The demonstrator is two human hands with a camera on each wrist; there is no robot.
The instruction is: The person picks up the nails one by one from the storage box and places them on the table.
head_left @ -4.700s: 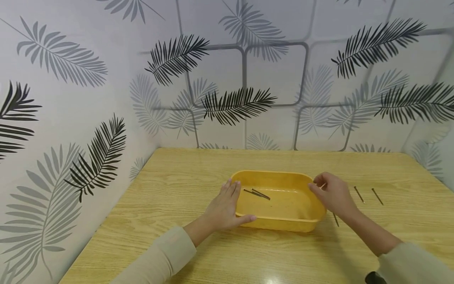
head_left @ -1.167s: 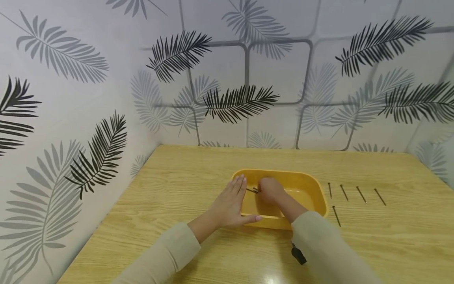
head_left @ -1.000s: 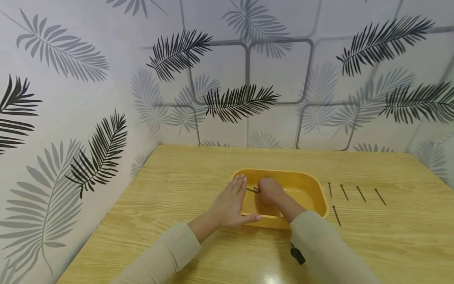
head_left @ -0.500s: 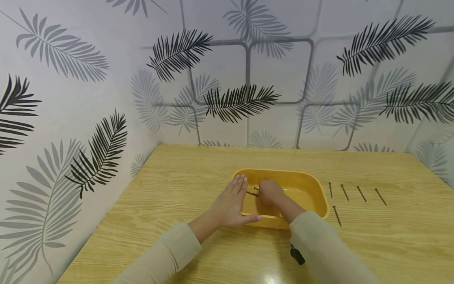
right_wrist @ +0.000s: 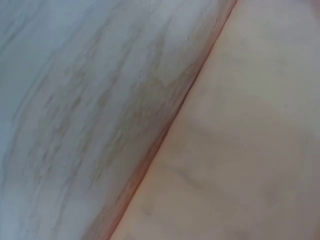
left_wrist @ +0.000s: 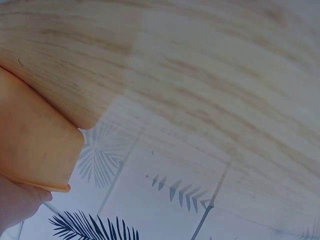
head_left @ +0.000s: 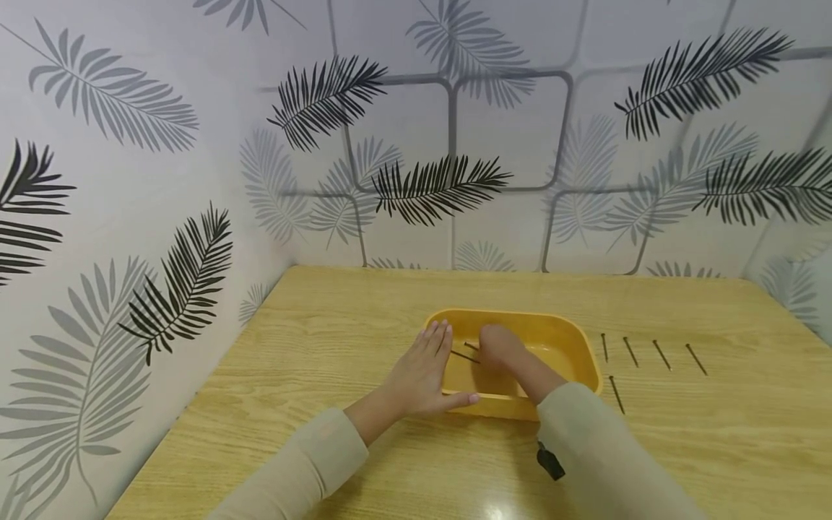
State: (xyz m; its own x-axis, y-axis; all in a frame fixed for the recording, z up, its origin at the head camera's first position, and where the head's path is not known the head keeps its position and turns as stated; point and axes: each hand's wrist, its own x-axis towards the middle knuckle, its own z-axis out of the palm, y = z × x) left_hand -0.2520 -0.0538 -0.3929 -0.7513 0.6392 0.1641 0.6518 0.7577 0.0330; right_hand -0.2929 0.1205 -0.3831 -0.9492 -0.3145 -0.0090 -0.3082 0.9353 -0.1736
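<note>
A yellow plastic tray (head_left: 559,321) sits on the wooden table. My left hand (head_left: 416,372) lies against its left end with straight fingers over the rim and the thumb along the front wall. In the left wrist view, part of that hand (left_wrist: 20,202) touches the tray (left_wrist: 37,132). My right hand (head_left: 500,348) reaches down inside the tray with bent fingers, its fingertips hidden beneath it. Just left of it, a dark nail (head_left: 464,356) lies on the tray floor. Another nail (head_left: 471,346) runs under the right hand; I cannot tell whether the fingers pinch it.
Right of the tray, several nails lie apart on the table (head_left: 734,433): four make a row ending at a far nail (head_left: 696,359), and one nail (head_left: 617,394) lies nearer. A black object (head_left: 550,461) shows under the right sleeve. Leaf-patterned walls (head_left: 416,238) stand behind and left.
From gripping the tray's right end, my right hand has moved inside to the nails, then shifted slightly right. More nails show on the table. One nail in the tray has turned. Left hand stays.
</note>
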